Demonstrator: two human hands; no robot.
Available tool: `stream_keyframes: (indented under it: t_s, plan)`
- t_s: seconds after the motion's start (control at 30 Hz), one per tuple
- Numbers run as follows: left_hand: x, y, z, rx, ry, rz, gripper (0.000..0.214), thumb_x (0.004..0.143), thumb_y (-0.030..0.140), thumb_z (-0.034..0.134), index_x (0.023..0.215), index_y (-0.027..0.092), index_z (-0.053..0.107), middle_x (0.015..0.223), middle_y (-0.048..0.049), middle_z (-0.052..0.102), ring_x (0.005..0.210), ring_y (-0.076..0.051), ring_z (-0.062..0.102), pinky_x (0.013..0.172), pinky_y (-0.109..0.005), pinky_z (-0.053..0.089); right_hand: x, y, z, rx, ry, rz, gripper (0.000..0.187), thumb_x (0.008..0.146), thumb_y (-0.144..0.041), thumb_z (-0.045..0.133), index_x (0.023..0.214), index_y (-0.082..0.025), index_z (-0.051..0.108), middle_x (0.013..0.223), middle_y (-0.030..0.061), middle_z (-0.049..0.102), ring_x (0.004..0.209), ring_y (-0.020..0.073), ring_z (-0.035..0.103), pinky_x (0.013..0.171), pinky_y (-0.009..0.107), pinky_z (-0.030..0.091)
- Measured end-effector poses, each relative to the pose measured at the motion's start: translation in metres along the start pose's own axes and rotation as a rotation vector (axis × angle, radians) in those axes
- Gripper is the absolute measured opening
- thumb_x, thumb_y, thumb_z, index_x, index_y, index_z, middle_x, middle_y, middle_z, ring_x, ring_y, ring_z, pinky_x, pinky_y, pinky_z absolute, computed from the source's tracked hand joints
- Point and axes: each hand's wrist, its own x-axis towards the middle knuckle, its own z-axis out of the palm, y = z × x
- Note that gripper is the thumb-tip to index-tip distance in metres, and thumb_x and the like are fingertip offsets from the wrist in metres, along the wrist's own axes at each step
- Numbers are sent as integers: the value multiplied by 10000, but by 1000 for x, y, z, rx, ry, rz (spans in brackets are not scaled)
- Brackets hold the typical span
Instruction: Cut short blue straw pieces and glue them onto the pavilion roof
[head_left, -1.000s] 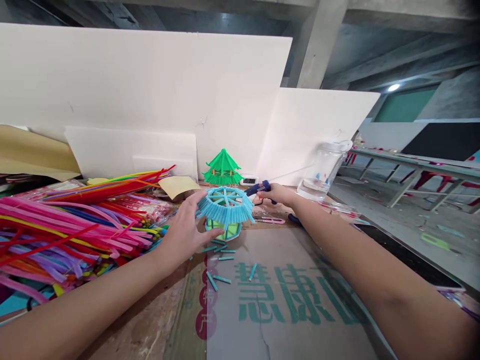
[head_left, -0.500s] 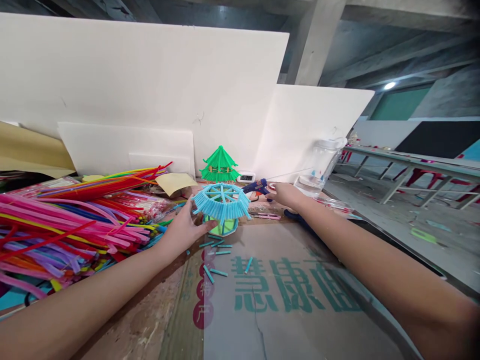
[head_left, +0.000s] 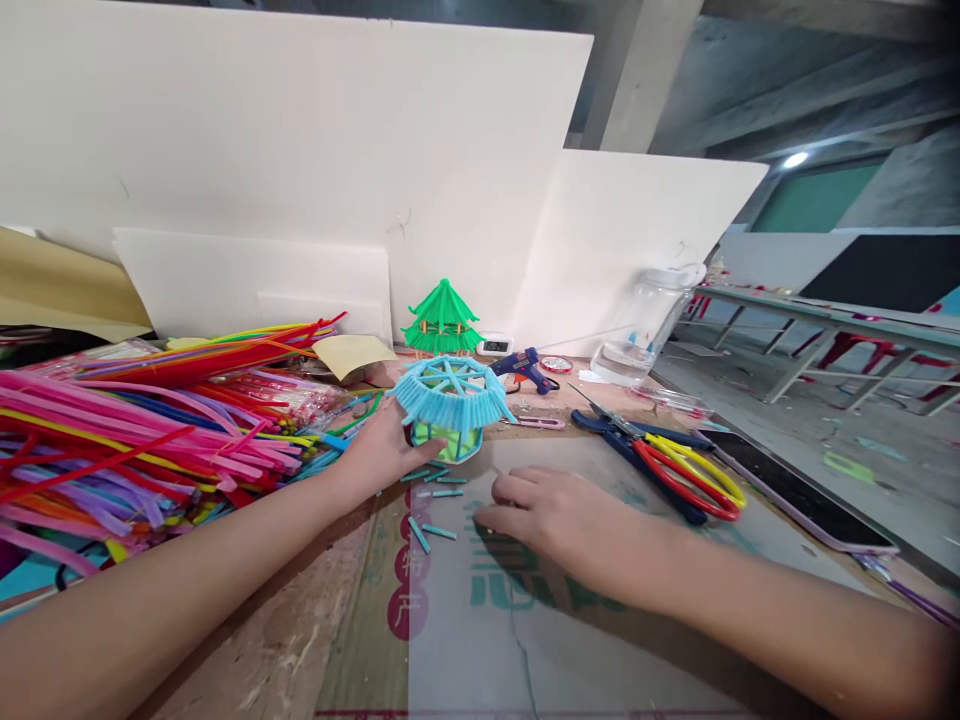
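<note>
My left hand is closed round the left side of a small pavilion model. It has a light blue pipe-cleaner roof with an open spoked top and a green lower part. Thumb and fingers press on its base, which rests on the table. My right hand is low over the grey sheet, fingers curled together at the tips; whatever they pinch is hidden. Left of those fingertips lie several short blue pipe-cleaner pieces. Behind the model is a blue glue gun, lying untouched.
A heap of coloured pipe cleaners covers the left side. Scissors with red and yellow handles, dark-handled pliers and a phone lie right. Behind are a green roofed model, a clear jug and white boards.
My right hand has let go of the glue gun and come down and nearer, over where a loose blue piece lay. My left hand keeps hold of the model.
</note>
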Motion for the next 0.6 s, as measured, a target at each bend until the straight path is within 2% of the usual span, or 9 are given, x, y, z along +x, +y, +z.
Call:
stream_keyframes:
  t_s: [0.1, 0.23, 0.33, 0.43, 0.47, 0.53, 0.6]
  plan:
    - [0, 0, -1, 28, 1, 52, 504, 837, 368, 684, 1288, 181, 559, 1303, -125, 636, 1240, -305, 578, 1106, -487, 436, 4, -5, 5, -90, 1, -70, 116, 980, -153, 536, 959, -156, 649, 953, 55, 651, 825, 217, 593, 684, 335, 471]
    - [-2, 2, -3, 32, -9, 56, 475, 838, 353, 689, 1264, 175, 577, 1269, -121, 652, 1210, -303, 594, 1096, -485, 444, 0, -4, 4, -53, 106, -78, 121, 986, -140, 510, 935, -144, 620, 892, 56, 658, 743, 199, 583, 630, 328, 465]
    - [-5, 3, -4, -10, 4, 49, 468, 834, 338, 702, 1260, 185, 584, 1280, -114, 653, 1190, -294, 610, 1064, -463, 475, -5, 1, -16, 177, 352, -10, 120, 996, -168, 508, 1017, -150, 625, 851, 45, 674, 727, 164, 606, 625, 285, 474]
    - [-9, 4, -5, 20, -14, 65, 446, 830, 318, 704, 1250, 202, 608, 1283, -106, 659, 1186, -297, 613, 1060, -471, 478, -7, 9, -48, 429, 652, 176, 124, 955, -144, 562, 1047, -182, 636, 776, 7, 666, 664, 125, 621, 585, 235, 486]
    - [-10, 4, -6, 62, -33, 79, 436, 834, 316, 700, 1248, 209, 618, 1292, -106, 657, 1201, -303, 604, 1077, -487, 461, -5, 11, -58, 524, 697, 220, 117, 947, -161, 577, 1040, -192, 642, 720, -13, 652, 609, 116, 612, 556, 230, 489]
    - [-12, 5, -7, 161, -61, 119, 409, 849, 326, 688, 1241, 220, 640, 1304, -106, 654, 1232, -311, 581, 1117, -521, 414, 0, 17, -74, 746, 691, 301, 72, 944, -214, 598, 974, -204, 663, 699, -12, 690, 593, 120, 652, 563, 239, 533]
    - [-12, 8, -8, 233, -69, 155, 383, 880, 357, 662, 1243, 235, 650, 1302, -102, 658, 1239, -308, 572, 1141, -540, 380, 8, 21, -81, 972, 628, 319, 94, 910, -252, 652, 990, -214, 680, 824, 19, 765, 736, 161, 738, 663, 285, 598]
